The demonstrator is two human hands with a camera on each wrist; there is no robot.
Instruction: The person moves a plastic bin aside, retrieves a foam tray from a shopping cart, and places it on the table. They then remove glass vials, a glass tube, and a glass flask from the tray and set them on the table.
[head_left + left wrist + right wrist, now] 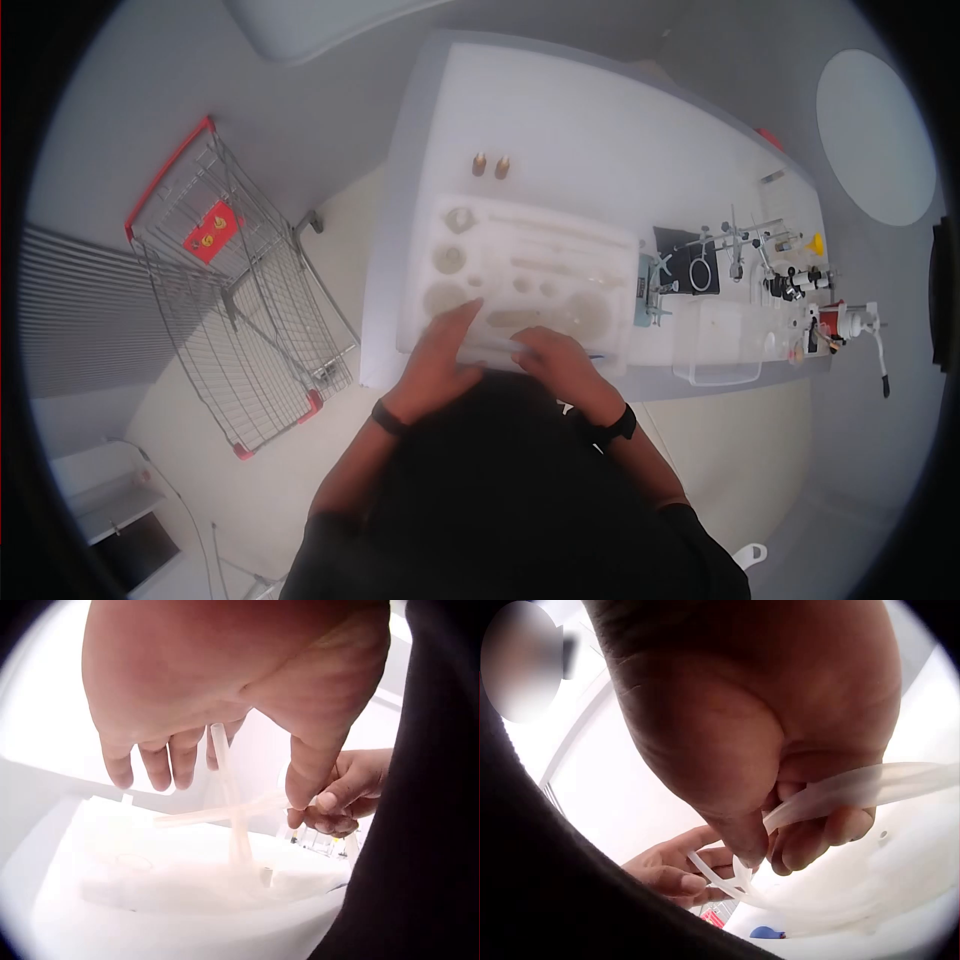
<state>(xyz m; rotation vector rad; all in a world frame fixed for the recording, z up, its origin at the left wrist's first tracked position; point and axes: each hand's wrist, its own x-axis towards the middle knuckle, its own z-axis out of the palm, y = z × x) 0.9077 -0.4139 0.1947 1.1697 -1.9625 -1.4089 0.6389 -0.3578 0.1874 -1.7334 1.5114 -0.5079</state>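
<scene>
A length of translucent flexible tubing (238, 825) hangs in crossing loops in the left wrist view, over a white tray (620, 240) with shaped recesses. My right hand (568, 365) pinches the tubing between thumb and fingers, with a stretch running across the fingers in the right wrist view. My left hand (437, 358) spreads over the tray's left front, fingers long and thumb apart. One tube end shows close to those fingers in the left wrist view. A blue rubber bulb (766, 932) lies below the hands in the right wrist view.
Two small brownish cylinders (479, 163) stand behind the tray. To its right are metal stand parts (700, 272), a black cloth (676, 245), and a clear plastic box (715, 350). A wire shopping cart (255, 270) stands left of the table.
</scene>
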